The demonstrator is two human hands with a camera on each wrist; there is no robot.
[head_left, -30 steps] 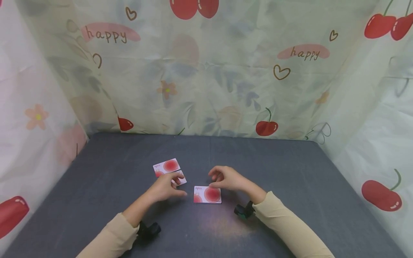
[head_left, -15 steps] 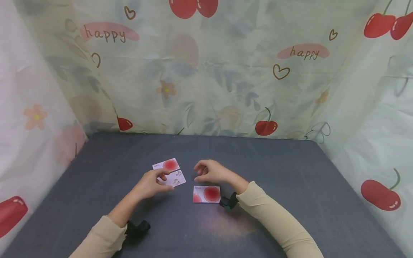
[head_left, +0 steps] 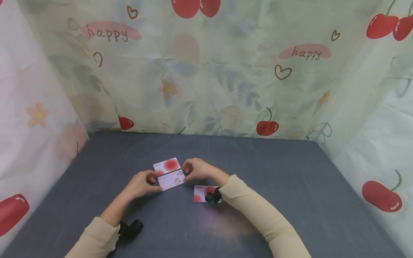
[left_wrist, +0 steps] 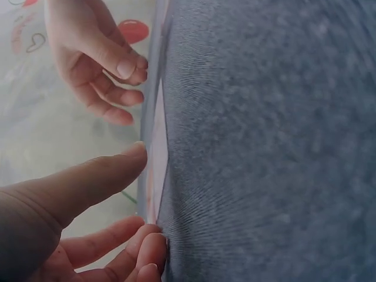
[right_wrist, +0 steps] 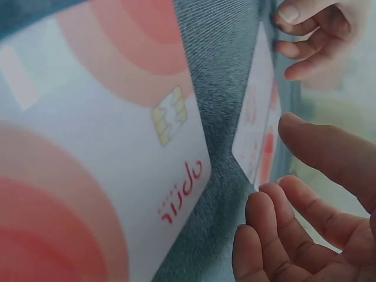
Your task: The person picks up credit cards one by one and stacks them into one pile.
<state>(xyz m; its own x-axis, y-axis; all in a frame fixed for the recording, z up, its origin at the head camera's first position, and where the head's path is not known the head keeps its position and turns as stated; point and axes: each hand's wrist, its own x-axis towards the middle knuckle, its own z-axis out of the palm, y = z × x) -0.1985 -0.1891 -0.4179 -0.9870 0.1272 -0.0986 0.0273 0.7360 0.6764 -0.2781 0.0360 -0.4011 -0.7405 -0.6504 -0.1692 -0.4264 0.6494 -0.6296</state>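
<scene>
Two printed cards lie one behind the other, left of the table's middle. The nearer card [head_left: 171,180] shows a whitish face with small drawings; the card behind it [head_left: 169,165] shows red circles. My left hand [head_left: 140,183] is at the nearer card's left end, thumb by its near corner and fingers by the far one. At the right end is my right hand [head_left: 197,169], its thumb and fingers spread around that edge. In the right wrist view, my right fingers [right_wrist: 294,229] are loosely bent with the thumb apart from them.
Another card [head_left: 200,193] with red circles lies nearer the front, partly covered by the black camera [head_left: 213,197] on my right wrist. Dark cloth [head_left: 274,161] covers the table. A patterned curtain [head_left: 206,82] hangs around its back and sides.
My right hand has moved left, from the front card to the whitish card's right end. My left hand has drawn back left, uncovering the whitish card, which has shifted slightly toward the front.
</scene>
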